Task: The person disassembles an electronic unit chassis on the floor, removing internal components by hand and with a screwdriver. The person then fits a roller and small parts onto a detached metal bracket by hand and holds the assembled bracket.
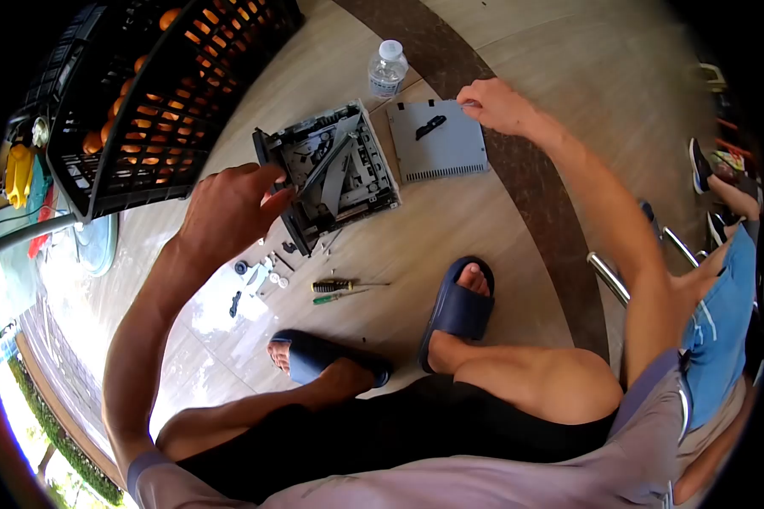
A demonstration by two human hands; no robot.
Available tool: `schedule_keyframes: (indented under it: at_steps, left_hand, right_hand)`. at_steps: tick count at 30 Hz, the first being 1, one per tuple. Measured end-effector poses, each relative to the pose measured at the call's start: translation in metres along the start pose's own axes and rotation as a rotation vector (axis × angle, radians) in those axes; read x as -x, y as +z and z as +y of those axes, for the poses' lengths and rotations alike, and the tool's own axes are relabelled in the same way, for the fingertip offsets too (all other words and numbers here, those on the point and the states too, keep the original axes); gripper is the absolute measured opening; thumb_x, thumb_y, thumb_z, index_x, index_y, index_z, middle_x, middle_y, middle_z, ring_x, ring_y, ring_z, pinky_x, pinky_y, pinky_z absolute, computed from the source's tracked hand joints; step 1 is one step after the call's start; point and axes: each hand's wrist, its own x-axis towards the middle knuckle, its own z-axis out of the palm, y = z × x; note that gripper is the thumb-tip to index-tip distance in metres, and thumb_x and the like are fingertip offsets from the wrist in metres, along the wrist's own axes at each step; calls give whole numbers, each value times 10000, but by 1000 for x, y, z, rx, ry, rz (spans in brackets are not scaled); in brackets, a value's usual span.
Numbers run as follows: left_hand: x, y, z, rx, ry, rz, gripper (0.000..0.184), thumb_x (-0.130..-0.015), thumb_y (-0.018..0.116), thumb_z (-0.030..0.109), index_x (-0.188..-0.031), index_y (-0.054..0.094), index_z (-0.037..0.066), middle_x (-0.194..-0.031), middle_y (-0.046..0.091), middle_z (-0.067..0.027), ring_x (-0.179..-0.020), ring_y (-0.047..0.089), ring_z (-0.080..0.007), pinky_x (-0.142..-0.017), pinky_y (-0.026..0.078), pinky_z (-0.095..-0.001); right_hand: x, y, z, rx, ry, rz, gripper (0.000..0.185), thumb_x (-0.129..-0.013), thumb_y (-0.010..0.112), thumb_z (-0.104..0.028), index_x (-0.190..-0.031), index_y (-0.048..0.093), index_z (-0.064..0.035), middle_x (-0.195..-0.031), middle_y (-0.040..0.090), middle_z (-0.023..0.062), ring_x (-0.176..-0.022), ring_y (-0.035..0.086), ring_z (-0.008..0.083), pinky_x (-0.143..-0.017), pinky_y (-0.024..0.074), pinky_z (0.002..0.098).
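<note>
Sitting on beige floor tiles (450,220), opened device (339,170) near black crate (115,182).

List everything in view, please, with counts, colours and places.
Opened device: one, grey and black, centre
Cover plate: one, grey, right of device
Small part: one, black, on plate
Bottle: one, clear, beyond device
Screwdrivers: two, black-yellow and green, below device
Loose parts: several, black and white, by screwdrivers
Crate: at least one, black, upper left
Round fruit: many, orange, in crate
Unclear item: one, yellow, left edge
Another person's clothing: one piece, blue, right edge
Floor: one, beige and brown, throughout
Slippers: two, dark blue, lower centre
Own clothing: two pieces, mauve and black, bottom
Own legs: two, bare, bottom
Left grip: one, bare, at device's front
Right grip: one, bare, by plate's corner
</note>
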Motion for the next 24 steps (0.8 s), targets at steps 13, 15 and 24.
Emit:
schedule_keyframes:
  at_steps: [13, 15, 24]
  left_hand:
    - [-27, 0, -31, -31, -191, -58, 212, -912, 658, 237, -984, 721, 48, -855, 726, -154, -778, 720, -297, -737, 558, -391]
    - [-31, 7, -36, -57, -216, -71, 220, -917, 640, 248, -983, 720, 54, -867, 727, -152, -796, 720, -300, -746, 555, -392]
    - [-46, 29, -50, -43, -115, -111, 204, -918, 625, 236, -967, 704, 54, -825, 716, -162, -751, 718, -305, -720, 554, -395]
  right_hand:
    - [-11, 51, -25, 95, 39, 28, 323, -788, 599, -5, -1106, 644, -39, -1150, 604, 159, -1129, 570, 345, -948, 493, 441]
    - [-12, 50, -26, 115, 11, 31, 329, -774, 591, 6, -1096, 644, -38, -1152, 602, 161, -1129, 569, 347, -930, 503, 447]
    - [-18, 60, -41, 364, -75, -75, 314, -729, 657, 2, -1037, 644, -52, -1037, 623, 154, -1071, 613, 333, -827, 555, 460]
